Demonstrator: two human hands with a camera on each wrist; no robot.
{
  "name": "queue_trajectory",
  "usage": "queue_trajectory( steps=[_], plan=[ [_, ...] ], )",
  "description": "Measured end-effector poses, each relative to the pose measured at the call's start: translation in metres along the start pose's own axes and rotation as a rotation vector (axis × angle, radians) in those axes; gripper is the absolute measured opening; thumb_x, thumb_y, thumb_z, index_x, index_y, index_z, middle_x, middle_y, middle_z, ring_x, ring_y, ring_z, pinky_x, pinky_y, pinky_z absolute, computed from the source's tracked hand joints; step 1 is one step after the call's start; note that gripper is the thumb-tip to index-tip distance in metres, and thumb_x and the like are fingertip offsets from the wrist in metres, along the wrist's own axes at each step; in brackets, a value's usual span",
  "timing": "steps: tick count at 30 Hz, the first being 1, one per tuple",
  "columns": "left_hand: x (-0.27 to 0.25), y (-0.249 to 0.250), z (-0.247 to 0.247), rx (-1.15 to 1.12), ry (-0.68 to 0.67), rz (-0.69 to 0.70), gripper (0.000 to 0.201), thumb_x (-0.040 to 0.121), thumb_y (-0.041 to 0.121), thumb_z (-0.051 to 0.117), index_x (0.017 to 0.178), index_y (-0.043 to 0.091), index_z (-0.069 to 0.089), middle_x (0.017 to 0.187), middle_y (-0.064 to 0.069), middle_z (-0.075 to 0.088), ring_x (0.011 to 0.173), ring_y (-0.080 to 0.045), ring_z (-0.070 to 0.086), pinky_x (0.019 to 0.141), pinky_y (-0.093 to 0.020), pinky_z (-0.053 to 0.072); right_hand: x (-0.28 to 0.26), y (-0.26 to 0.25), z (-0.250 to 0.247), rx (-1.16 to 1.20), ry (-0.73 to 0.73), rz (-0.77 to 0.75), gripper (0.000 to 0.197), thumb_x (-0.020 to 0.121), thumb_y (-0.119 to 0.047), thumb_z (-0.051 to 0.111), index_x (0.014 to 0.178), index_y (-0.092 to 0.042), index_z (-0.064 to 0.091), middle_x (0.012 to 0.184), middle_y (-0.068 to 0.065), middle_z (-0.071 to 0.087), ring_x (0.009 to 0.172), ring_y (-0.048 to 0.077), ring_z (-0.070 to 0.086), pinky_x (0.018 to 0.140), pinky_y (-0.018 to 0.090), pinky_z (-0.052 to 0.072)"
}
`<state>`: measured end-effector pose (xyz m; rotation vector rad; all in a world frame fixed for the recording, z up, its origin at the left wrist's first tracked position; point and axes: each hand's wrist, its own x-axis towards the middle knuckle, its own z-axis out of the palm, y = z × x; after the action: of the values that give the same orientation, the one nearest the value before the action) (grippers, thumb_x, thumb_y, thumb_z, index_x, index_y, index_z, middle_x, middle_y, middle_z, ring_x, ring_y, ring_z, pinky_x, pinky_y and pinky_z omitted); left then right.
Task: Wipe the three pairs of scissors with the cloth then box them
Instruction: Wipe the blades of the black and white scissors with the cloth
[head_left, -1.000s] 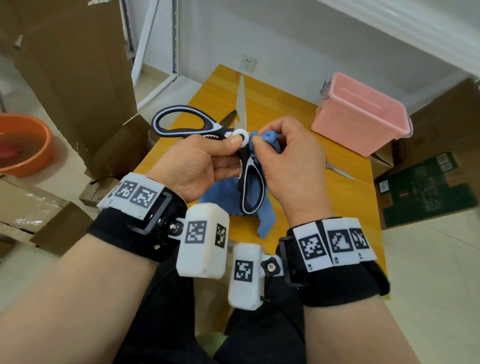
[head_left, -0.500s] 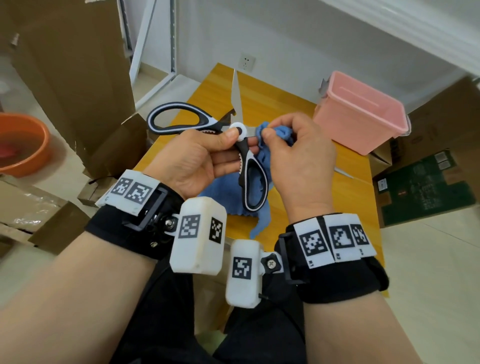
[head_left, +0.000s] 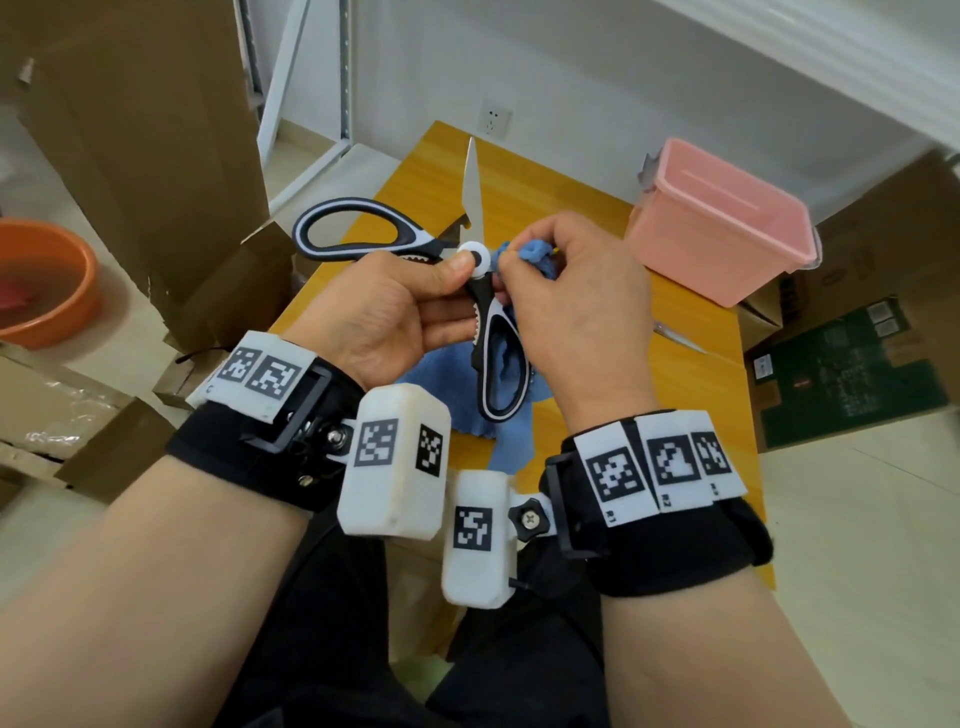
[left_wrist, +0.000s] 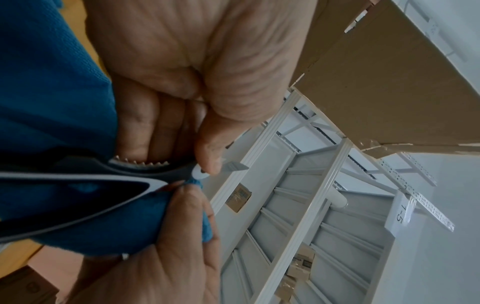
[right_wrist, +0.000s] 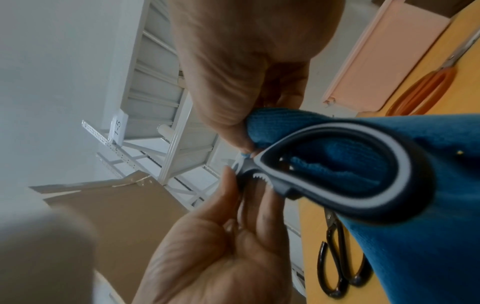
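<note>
My left hand grips the black-and-white kitchen scissors just below the white pivot, thumb on top. They are spread wide, one blade pointing up, one handle out to the left, the other hanging down. My right hand pinches a bunch of the blue cloth against the scissors beside the pivot; the rest of the cloth hangs below. The second blade is hidden behind the cloth and fingers. Orange-handled scissors and black-handled scissors lie on the yellow table. The pink box stands at the table's far right.
Tall cardboard sheets lean at the left beside an orange basin on the floor. More cardboard boxes sit on the floor right of the table. A white metal rack stands beyond the table.
My right hand has rubbed the bunched cloth a little upward beside the pivot. The scissors have shifted slightly left and up in my left hand's grip.
</note>
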<state>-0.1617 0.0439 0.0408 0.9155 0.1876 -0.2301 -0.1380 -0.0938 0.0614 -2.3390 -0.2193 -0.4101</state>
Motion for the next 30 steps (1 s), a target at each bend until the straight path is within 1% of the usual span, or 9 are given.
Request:
queue_trajectory(
  steps=[4, 5, 9, 13, 18, 22, 24, 27, 30],
  plan=[
    [0.0, -0.001, -0.001, 0.0, 0.004, -0.014, 0.014, 0.097, 0.007, 0.051, 0.099, 0.002, 0.064, 0.104, -0.019, 0.074, 0.097, -0.03, 0.073, 0.077, -0.034, 0.062, 0.001, 0.004, -0.006, -0.018, 0.039, 0.042, 0.01, 0.09, -0.027, 0.064, 0.08, -0.029, 0.061, 0.074, -0.017, 0.062, 0.071, -0.007, 0.061, 0.063, 0.026, 0.05],
    [-0.001, -0.001, -0.001, -0.003, 0.004, -0.017, 0.014, 0.097, 0.007, 0.051, 0.098, 0.002, 0.064, 0.103, -0.019, 0.074, 0.096, -0.03, 0.073, 0.077, -0.034, 0.062, 0.001, 0.004, -0.006, -0.006, 0.031, 0.041, 0.01, 0.089, -0.027, 0.064, 0.08, -0.029, 0.06, 0.074, -0.017, 0.063, 0.071, -0.007, 0.062, 0.064, 0.026, 0.051],
    [-0.002, 0.0, -0.002, 0.013, 0.0, -0.023, 0.015, 0.096, 0.007, 0.053, 0.096, 0.003, 0.067, 0.089, -0.012, 0.075, 0.083, -0.024, 0.075, 0.066, -0.029, 0.06, -0.003, 0.001, 0.0, 0.022, -0.015, 0.01, 0.003, 0.083, -0.029, 0.061, 0.081, -0.028, 0.063, 0.078, -0.008, 0.069, 0.075, 0.013, 0.068, 0.066, 0.041, 0.058],
    [-0.003, 0.0, -0.001, 0.037, -0.005, -0.022, 0.015, 0.097, 0.008, 0.052, 0.1, 0.003, 0.066, 0.102, -0.017, 0.074, 0.094, -0.028, 0.074, 0.074, -0.033, 0.062, 0.0, 0.008, -0.007, -0.012, 0.056, 0.055, 0.004, 0.087, -0.027, 0.063, 0.083, -0.026, 0.064, 0.081, -0.01, 0.068, 0.077, 0.01, 0.064, 0.069, 0.041, 0.056],
    [-0.004, -0.001, -0.001, 0.018, -0.006, -0.027, 0.016, 0.096, 0.008, 0.053, 0.096, 0.004, 0.068, 0.089, -0.011, 0.075, 0.083, -0.024, 0.075, 0.068, -0.03, 0.061, -0.006, 0.003, -0.002, -0.003, -0.031, -0.008, 0.004, 0.083, -0.031, 0.06, 0.083, -0.029, 0.063, 0.085, -0.009, 0.07, 0.08, 0.014, 0.068, 0.069, 0.042, 0.057],
    [-0.005, -0.001, -0.001, -0.014, 0.001, -0.027, 0.015, 0.098, 0.007, 0.049, 0.099, 0.003, 0.063, 0.097, -0.016, 0.075, 0.094, -0.029, 0.074, 0.079, -0.036, 0.061, -0.002, 0.01, -0.011, -0.013, 0.042, 0.015, 0.004, 0.089, -0.028, 0.062, 0.085, -0.027, 0.063, 0.089, -0.01, 0.067, 0.083, 0.012, 0.064, 0.072, 0.042, 0.056],
    [-0.005, 0.0, -0.001, -0.054, -0.001, -0.034, 0.014, 0.098, 0.007, 0.049, 0.101, 0.003, 0.062, 0.098, -0.017, 0.075, 0.096, -0.03, 0.073, 0.078, -0.036, 0.061, 0.0, 0.01, -0.015, 0.056, 0.027, 0.001, 0.004, 0.089, -0.027, 0.064, 0.085, -0.025, 0.064, 0.089, -0.011, 0.068, 0.085, 0.011, 0.064, 0.075, 0.042, 0.056],
    [-0.005, 0.003, -0.004, -0.15, -0.026, -0.044, 0.019, 0.089, 0.011, 0.055, 0.105, 0.004, 0.061, 0.1, -0.017, 0.075, 0.096, -0.028, 0.073, 0.081, -0.034, 0.061, 0.001, 0.01, -0.022, 0.339, 0.075, 0.061, 0.003, 0.084, -0.023, 0.069, 0.082, -0.024, 0.066, 0.087, -0.007, 0.07, 0.085, 0.013, 0.067, 0.081, 0.041, 0.058],
    [-0.005, 0.004, -0.008, -0.209, -0.037, -0.031, 0.023, 0.084, 0.014, 0.056, 0.103, 0.004, 0.064, 0.101, -0.017, 0.075, 0.095, -0.027, 0.074, 0.078, -0.032, 0.061, 0.002, 0.013, -0.036, 0.525, 0.122, 0.13, 0.007, 0.087, -0.023, 0.067, 0.082, -0.027, 0.064, 0.086, -0.001, 0.068, 0.08, 0.014, 0.064, 0.068, 0.035, 0.056]
  ],
)
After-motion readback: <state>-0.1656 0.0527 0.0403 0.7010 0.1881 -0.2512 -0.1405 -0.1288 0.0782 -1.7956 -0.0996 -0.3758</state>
